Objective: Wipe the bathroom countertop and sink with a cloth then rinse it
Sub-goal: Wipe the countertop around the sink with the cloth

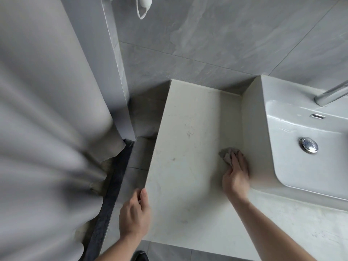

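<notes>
Fingers of the right hand [236, 171] lie fairly straight and together on one small grey cloth [227, 154], pressing it flat to the table [188, 147]. The cloth is bunched, and part of it pokes out past the fingertips; the rest is hidden under the hand. It sits on the table's right part, just beside the raised side of the sink [282, 166], and the hand's outer edge lies close against that wall.

The left hand [134, 213] is at the table's left front corner. Its fingers curl over the edge and its thumb rests along the top, so it grips the corner and holds nothing else.

One sink stands to the right of the cloth, a white basin with one round chrome drain plug [308, 145] in its floor and one small overflow slot [317, 116] on its back wall. One chrome tap [331, 95] reaches in from the upper right.

Grey tiles [207, 44] cover the wall behind. One pale curtain [47, 119] fills the left side, hanging down to a dark sill [111, 194]. One white loop [142, 8] hangs at the top edge. One dark shoe tip [140, 256] shows at the bottom.
</notes>
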`<state>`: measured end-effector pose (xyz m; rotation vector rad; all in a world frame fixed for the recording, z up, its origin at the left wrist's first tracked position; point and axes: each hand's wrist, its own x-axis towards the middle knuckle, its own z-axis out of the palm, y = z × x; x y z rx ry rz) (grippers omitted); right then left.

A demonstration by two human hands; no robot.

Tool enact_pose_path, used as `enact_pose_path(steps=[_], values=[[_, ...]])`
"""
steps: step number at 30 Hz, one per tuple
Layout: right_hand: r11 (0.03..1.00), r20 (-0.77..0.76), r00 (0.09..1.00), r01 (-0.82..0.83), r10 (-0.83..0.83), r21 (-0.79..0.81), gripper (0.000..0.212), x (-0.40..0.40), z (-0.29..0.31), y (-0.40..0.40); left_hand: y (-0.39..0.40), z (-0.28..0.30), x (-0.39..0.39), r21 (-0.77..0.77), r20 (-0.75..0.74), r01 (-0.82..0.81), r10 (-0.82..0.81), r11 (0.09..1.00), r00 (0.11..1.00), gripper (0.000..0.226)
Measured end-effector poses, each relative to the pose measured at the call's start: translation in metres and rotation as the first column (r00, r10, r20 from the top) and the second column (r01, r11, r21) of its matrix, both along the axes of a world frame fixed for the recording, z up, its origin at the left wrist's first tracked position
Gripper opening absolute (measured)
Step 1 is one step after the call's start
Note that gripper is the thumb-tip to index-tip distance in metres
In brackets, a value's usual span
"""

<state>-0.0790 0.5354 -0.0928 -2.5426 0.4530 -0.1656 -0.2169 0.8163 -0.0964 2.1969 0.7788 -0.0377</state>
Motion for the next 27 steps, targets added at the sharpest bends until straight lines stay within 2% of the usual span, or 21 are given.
enact_pose_path(steps=[2,4,7,11,14,18,20,23,25,27], values=[[0.997,-0.012,0.999,0.040,-0.041,-0.060,0.071,-0.002,-0.006,0.019,0.000,-0.001,0.000,0.012,0.007,0.012,-0.012,1.000,1.000,0.027],[0.995,-0.046,0.996,0.073,-0.077,-0.074,0.068,0.000,-0.003,0.049,-0.001,-0.001,0.000,0.021,0.020,0.017,-0.018,1.000,1.000,0.026],[0.985,-0.029,0.987,-0.160,0.158,-0.071,0.066,-0.006,-0.002,0.099,0.000,-0.001,-0.001,0.027,0.015,0.028,-0.028,0.999,0.999,0.029],[0.874,-0.028,0.873,-0.486,0.486,-0.001,0.073,-0.033,0.002,0.167,-0.001,-0.002,-0.001,0.040,0.015,0.026,-0.027,0.999,1.000,0.035],[0.814,0.037,0.814,-0.580,0.579,0.011,0.059,-0.040,0.003,0.189,-0.001,-0.001,0.000,-0.003,-0.014,0.002,-0.002,1.000,1.000,0.027],[0.750,0.037,0.759,-0.649,0.650,0.131,0.050,-0.034,0.002,0.162,-0.002,0.002,0.000,0.027,-0.019,0.003,-0.002,1.000,1.000,0.030],[0.773,0.061,0.791,-0.609,0.609,0.180,0.047,-0.030,0.006,0.133,-0.002,0.003,0.000,0.036,-0.017,0.001,0.000,0.999,1.000,0.030],[0.891,0.126,0.924,-0.381,0.361,0.247,0.047,-0.019,0.011,0.077,-0.003,0.002,0.001,0.036,-0.031,-0.004,0.005,0.999,1.000,0.030],[0.961,0.144,0.978,-0.182,0.154,0.209,0.047,-0.012,0.009,0.033,-0.003,0.002,0.001,0.032,-0.036,-0.013,0.014,0.999,0.999,0.032],[0.993,0.121,0.991,-0.062,0.049,0.104,0.048,-0.013,0.003,-0.003,-0.002,0.002,0.000,0.030,-0.041,-0.008,0.010,1.000,0.999,0.032]])
